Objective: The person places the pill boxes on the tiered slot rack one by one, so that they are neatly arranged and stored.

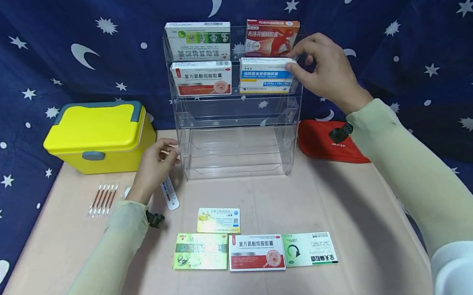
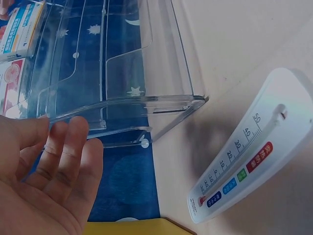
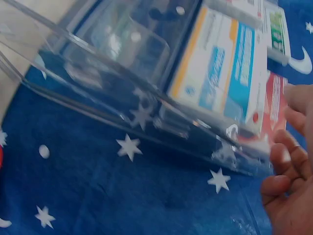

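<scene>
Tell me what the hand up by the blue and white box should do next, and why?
Probably let go and draw back. The right hand pinches the end of the blue and white box, which already sits in the clear rack beside the red and white box. Four more boxes lie on the table, and lower shelves are bare.

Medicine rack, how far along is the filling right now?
Done: three boxes sit in the rack, two on the top tier and one on the second. In hand: the right hand pinches the blue box at the second tier's right slot, while the left hand rests open by the rack's left edge. Left: four boxes lie on the table, and the lower tiers hold nothing.
</scene>
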### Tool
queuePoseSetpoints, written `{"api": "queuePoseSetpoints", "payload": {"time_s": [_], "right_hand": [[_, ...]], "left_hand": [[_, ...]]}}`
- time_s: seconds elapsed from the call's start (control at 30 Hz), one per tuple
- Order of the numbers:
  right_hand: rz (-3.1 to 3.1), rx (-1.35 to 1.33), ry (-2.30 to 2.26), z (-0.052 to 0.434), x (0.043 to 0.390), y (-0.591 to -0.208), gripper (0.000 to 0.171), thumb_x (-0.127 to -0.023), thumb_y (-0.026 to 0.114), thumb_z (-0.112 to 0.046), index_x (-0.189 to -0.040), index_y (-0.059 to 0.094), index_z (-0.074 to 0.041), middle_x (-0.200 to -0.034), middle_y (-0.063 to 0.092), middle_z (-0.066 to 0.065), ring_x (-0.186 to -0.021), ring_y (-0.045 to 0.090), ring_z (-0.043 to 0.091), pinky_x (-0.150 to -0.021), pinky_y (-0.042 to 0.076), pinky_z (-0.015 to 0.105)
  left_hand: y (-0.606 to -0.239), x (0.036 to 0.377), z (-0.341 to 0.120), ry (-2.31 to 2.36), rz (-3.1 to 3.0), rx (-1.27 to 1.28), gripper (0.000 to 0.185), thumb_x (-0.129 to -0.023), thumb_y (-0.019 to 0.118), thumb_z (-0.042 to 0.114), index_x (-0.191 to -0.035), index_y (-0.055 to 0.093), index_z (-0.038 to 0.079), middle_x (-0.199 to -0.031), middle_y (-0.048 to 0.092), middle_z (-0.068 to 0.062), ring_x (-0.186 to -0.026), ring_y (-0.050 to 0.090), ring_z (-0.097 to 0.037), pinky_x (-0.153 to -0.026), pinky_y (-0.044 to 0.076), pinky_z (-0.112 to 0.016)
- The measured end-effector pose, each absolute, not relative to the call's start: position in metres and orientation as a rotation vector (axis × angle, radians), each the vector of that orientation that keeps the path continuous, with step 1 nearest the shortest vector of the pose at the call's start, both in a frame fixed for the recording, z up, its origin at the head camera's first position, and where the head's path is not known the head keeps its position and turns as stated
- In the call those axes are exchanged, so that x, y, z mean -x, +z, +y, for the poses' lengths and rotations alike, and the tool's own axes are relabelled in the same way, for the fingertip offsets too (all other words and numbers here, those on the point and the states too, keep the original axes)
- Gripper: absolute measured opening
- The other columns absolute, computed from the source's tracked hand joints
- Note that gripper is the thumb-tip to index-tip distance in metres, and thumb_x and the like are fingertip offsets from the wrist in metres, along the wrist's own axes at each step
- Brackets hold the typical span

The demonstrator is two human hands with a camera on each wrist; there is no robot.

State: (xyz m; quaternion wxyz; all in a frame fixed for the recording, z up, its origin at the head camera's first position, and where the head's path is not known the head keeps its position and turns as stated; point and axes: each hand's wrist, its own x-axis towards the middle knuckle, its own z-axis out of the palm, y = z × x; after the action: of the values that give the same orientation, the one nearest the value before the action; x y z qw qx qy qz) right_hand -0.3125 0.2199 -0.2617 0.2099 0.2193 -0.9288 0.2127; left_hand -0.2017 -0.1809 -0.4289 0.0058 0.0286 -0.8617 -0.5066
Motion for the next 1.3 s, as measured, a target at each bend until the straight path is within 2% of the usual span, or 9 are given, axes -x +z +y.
{"api": "queuePoseSetpoints", "payload": {"time_s": [0.13,0.27,0.37,0.43,0.6,0.73,0.87,1.1,1.3], "right_hand": [[-2.439,-0.8,0.68,0.22,0.294,-0.285,0.027,-0.097,0.071,-0.03,-0.115,0.074,-0.011,-0.125,0.062,0.002,-0.093,0.053,0.016,-0.066,0.042,0.025],[-2.412,-1.043,0.761,0.216,0.264,-0.33,0.018,-0.094,0.075,-0.019,-0.11,0.074,-0.011,-0.118,0.064,0.001,-0.093,0.058,0.015,-0.074,0.048,0.029],[-2.543,-1.179,0.821,0.207,0.234,-0.371,0.021,-0.091,0.077,-0.015,-0.111,0.073,-0.012,-0.114,0.066,-0.001,-0.092,0.061,0.018,-0.077,0.051,0.035],[-2.701,-1.22,0.871,0.198,0.211,-0.396,0.024,-0.09,0.078,-0.017,-0.113,0.072,-0.015,-0.112,0.067,-0.004,-0.09,0.061,0.018,-0.077,0.052,0.035],[-3.065,-1.226,0.972,0.164,0.163,-0.436,0.037,-0.093,0.076,-0.029,-0.126,0.069,-0.014,-0.106,0.068,-0.003,-0.088,0.062,0.018,-0.075,0.052,0.032],[-3.182,-1.189,0.884,0.144,0.143,-0.452,0.051,-0.092,0.075,-0.037,-0.135,0.063,-0.011,-0.104,0.065,-0.001,-0.085,0.059,0.014,-0.071,0.05,0.029],[-3.216,-1.144,0.777,0.133,0.136,-0.462,0.056,-0.091,0.075,-0.043,-0.136,0.063,-0.01,-0.109,0.064,-0.003,-0.087,0.056,0.01,-0.074,0.049,0.027],[-3.225,-1.119,0.784,0.124,0.131,-0.471,0.053,-0.091,0.075,-0.042,-0.131,0.066,-0.008,-0.105,0.063,-0.003,-0.084,0.054,0.008,-0.069,0.048,0.025],[-3.207,-1.123,0.793,0.123,0.13,-0.475,0.042,-0.09,0.077,-0.039,-0.123,0.071,-0.013,-0.103,0.061,-0.006,-0.082,0.052,0.007,-0.066,0.047,0.024]], "left_hand": [[-0.429,0.202,-0.181,-1.586,-2.698,-0.085,0.03,-0.105,0.06,0.024,-0.132,0.061,0.012,-0.107,0.062,-0.007,-0.092,0.068,-0.03,-0.076,0.054,-0.039],[-0.429,0.203,-0.18,-1.58,-2.694,-0.084,0.029,-0.104,0.06,0.023,-0.131,0.061,0.012,-0.107,0.062,-0.008,-0.093,0.068,-0.032,-0.076,0.054,-0.039],[-0.429,0.203,-0.179,-1.579,-2.695,-0.075,0.029,-0.104,0.061,0.024,-0.131,0.061,0.012,-0.108,0.062,-0.008,-0.094,0.068,-0.034,-0.076,0.054,-0.038],[-0.43,0.203,-0.179,-1.584,-2.693,-0.067,0.03,-0.104,0.06,0.024,-0.132,0.06,0.012,-0.108,0.062,-0.008,-0.094,0.068,-0.034,-0.076,0.055,-0.038],[-0.432,0.202,-0.18,-1.589,-2.669,-0.05,0.029,-0.104,0.061,0.024,-0.131,0.06,0.011,-0.107,0.062,-0.009,-0.091,0.069,-0.033,-0.075,0.056,-0.039],[-0.433,0.2,-0.181,-1.569,-2.663,-0.03,0.031,-0.104,0.06,0.024,-0.131,0.06,0.009,-0.106,0.063,-0.011,-0.09,0.069,-0.033,-0.074,0.056,-0.037],[-0.434,0.2,-0.181,-1.573,-2.658,-0.025,0.03,-0.104,0.061,0.025,-0.13,0.061,0.009,-0.106,0.064,-0.01,-0.09,0.069,-0.034,-0.073,0.056,-0.035],[-0.436,0.2,-0.183,-1.561,-2.647,0.019,0.031,-0.104,0.06,0.025,-0.13,0.061,0.008,-0.104,0.064,-0.011,-0.088,0.07,-0.032,-0.069,0.056,-0.034],[-0.434,0.202,-0.182,-1.577,-2.658,-0.026,0.03,-0.104,0.06,0.026,-0.13,0.061,0.01,-0.106,0.062,-0.009,-0.088,0.07,-0.03,-0.073,0.056,-0.04]]}}
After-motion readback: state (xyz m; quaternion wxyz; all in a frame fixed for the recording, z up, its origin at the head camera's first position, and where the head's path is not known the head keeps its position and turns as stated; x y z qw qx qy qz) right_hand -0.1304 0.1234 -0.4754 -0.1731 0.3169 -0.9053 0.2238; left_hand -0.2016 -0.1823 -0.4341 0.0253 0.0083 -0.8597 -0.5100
